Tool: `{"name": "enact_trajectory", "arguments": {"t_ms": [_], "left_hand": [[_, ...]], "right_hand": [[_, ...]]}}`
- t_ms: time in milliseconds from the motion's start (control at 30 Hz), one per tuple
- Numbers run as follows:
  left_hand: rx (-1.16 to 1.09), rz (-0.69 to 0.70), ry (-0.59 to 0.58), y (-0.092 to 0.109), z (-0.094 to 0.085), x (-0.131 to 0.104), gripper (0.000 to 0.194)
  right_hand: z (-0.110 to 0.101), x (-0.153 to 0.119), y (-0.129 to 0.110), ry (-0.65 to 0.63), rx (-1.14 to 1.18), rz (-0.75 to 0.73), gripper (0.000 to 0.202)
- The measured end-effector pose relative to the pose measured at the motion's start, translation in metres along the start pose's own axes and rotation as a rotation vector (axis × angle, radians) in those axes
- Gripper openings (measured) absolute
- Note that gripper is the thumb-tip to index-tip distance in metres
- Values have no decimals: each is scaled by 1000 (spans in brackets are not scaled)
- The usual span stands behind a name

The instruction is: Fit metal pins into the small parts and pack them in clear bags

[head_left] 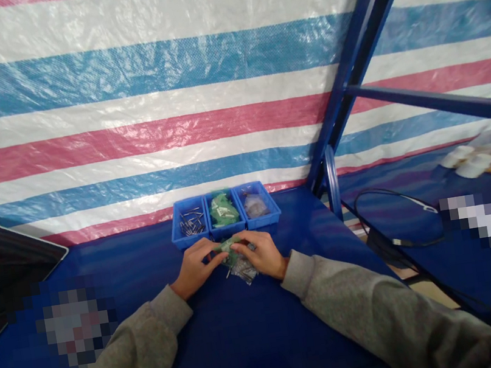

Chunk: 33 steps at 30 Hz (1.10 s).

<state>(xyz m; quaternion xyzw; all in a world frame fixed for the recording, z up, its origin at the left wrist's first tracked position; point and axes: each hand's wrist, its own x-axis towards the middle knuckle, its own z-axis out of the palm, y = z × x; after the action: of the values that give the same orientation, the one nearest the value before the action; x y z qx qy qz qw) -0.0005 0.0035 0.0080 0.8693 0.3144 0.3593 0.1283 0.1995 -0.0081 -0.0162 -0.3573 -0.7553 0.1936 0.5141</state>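
Between my hands is a small green plastic bag point(227, 245), its edge pinched by the fingers on both sides. My left hand point(199, 266) grips it from the left, thumb against fingers. On the other side my right hand point(262, 252) is closed on it in the same way. Just below, a clear plastic bag point(243, 269) lies on the blue table, partly under my right fingers; its contents are too small to name. Beyond my hands stand a blue bin with metal pieces point(192, 221), a blue bin with green bags point(223, 209) and a blue bin with clear bags point(256, 204).
A black screen point(4, 269) stands at the left. Blue metal frame bars point(345, 83) rise at the right, before a striped plastic sheet point(127, 72). Black cables point(374, 244) and white rolls point(475, 164) lie on another blue table at the right.
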Motion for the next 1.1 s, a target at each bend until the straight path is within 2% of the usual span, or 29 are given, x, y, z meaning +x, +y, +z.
{"name": "enact_trajectory", "arguments": {"t_ms": [600,767,933,1100], "left_hand": [[13,-67,34,0,1,-1,14],[35,-64,73,-2,2,-2,13],[92,-24,105,-4,4,-4,21],[91,-8,87,-2,2,-4,14]], "right_hand": [[-4,6,-6,-41,19,-69,12],[-5,6,-9,-46,44,-83,15],[-4,6,-9,-44,43,-89,15],[-3,5,-9,-34,-3,-55,15]]}}
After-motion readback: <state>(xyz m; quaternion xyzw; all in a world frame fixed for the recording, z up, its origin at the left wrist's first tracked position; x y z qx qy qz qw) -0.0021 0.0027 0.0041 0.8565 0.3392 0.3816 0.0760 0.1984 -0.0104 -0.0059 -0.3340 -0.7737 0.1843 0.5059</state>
